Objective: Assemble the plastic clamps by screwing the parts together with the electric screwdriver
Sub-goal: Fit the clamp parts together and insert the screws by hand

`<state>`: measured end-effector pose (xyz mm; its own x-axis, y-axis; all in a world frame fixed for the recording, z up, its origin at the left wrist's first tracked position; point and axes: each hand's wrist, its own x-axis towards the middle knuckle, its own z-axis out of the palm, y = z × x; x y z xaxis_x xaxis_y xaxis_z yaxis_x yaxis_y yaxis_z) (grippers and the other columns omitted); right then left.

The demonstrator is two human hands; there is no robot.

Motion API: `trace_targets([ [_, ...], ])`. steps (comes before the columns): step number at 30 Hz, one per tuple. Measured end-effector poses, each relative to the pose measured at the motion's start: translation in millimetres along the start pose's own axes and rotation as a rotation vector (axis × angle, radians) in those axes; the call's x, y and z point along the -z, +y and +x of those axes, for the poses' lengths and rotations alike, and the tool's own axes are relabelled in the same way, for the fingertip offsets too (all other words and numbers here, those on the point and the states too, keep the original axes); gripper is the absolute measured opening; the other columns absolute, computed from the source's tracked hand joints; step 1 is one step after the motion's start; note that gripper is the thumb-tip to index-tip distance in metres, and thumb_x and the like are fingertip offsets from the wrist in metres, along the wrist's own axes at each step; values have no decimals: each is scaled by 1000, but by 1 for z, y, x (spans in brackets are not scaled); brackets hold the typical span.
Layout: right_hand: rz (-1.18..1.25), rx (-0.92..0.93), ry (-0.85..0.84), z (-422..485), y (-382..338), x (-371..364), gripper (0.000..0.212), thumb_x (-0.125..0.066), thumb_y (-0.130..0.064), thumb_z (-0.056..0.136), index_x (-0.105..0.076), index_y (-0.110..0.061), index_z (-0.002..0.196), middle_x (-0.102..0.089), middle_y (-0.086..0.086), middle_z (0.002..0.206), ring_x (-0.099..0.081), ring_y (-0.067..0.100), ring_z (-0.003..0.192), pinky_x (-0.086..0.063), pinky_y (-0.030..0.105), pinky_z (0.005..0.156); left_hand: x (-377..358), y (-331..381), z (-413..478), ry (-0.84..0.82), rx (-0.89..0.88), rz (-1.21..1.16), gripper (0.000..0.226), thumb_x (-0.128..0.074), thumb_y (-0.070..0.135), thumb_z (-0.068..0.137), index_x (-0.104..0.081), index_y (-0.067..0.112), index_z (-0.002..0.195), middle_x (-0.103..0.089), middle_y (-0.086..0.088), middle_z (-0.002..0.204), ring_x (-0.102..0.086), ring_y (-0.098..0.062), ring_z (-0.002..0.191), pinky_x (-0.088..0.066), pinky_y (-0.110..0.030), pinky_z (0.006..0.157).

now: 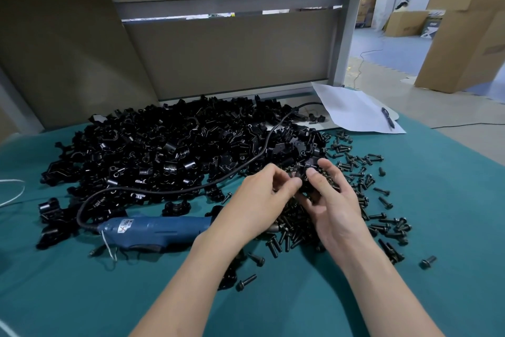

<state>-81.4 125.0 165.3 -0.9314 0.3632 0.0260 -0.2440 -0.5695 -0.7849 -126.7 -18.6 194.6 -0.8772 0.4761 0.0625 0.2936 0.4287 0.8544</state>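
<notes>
1 clamp point(305, 183) in left hand point(259, 200), right hand point(336, 206)

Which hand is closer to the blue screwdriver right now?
Left. The left hand sits just right of the blue screwdriver, its wrist by the tool's front end. The right hand is farther right, over the screws; both pinch a clamp part.

Tabletop point(82, 295), covered in teal. Black clamp parts point(153, 150) are heaped across the far middle; screws point(382, 224) are scattered beside them, right. A blue screwdriver point(155, 230) is laid on its side, near left, cable point(246, 164) run over the heap. Paper point(352, 109) with pen point(388, 117) is placed far right.
</notes>
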Motion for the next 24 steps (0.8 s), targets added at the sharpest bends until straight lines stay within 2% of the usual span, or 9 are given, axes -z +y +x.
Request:
trace_targets([
  [3, -11, -8, 3, -1, 1, -1, 42, -79, -15, 75, -65, -20, 115, -76, 1, 87, -76, 17, 86, -63, 38, 83, -1, 0, 1, 4, 20, 51, 22, -57, 50, 98, -62, 29, 95, -63, 4, 90, -63, -11, 78, -61, -30, 51],
  [6, -19, -8, 23, 0, 1, -1, 38, -80, -17, 74, -69, -23, 109, -76, -3, 84, -75, 12, 82, -64, 28, 71, 0, 1, 0, -11, -66, 45, 6, -62, 38, 98, -60, 33, 100, -60, 13, 98, -61, -9, 86, -57, -25, 47],
  [8, -5, -7, 25, 1, 1, 0, 32, -78, -14, 80, -69, -23, 109, -76, -6, 82, -75, 11, 81, -63, 28, 69, 2, 0, 1, -29, -96, 47, 10, -64, 37, 97, -59, 35, 104, -59, 16, 99, -61, -7, 88, -57, -22, 47],
  [12, 2, -1, -8, -1, 0, -2, 39, -75, -13, 79, -63, -19, 116, -77, -1, 84, -75, 16, 85, -62, 38, 85, 4, 0, 0, -18, 19, -33, 22, -60, 51, 96, -64, 29, 97, -62, 5, 88, -62, -9, 75, -61, -30, 51],
  [14, -11, -2, -12, -2, 0, -2, 40, -76, -13, 78, -63, -19, 116, -77, 1, 84, -76, 17, 84, -62, 39, 86, 2, 0, 1, -12, 22, -2, 25, -58, 49, 98, -66, 26, 90, -65, 3, 86, -63, -11, 75, -62, -32, 52],
  [19, -18, -4, 30, 0, 1, 0, 31, -76, -11, 82, -67, -21, 110, -76, -5, 82, -75, 9, 79, -63, 27, 70, 1, 1, 1, -5, -43, 26, 6, -65, 38, 96, -63, 35, 100, -60, 11, 96, -61, -8, 83, -60, -29, 49],
  [22, -23, -4, 25, 0, 0, -2, 35, -78, -15, 77, -67, -21, 109, -76, -8, 80, -75, 9, 78, -62, 27, 69, -1, 1, 0, 3, -11, 27, 20, -63, 51, 94, -62, 33, 102, -62, 12, 95, -62, -2, 77, -60, -28, 50],
  [24, -20, -8, 20, -1, 0, -3, 39, -78, -16, 75, -66, -20, 112, -76, -5, 82, -75, 12, 81, -64, 32, 77, -1, 2, -1, 28, 17, 60, 26, -59, 55, 95, -63, 30, 94, -65, 5, 91, -64, -8, 74, -60, -28, 50],
])
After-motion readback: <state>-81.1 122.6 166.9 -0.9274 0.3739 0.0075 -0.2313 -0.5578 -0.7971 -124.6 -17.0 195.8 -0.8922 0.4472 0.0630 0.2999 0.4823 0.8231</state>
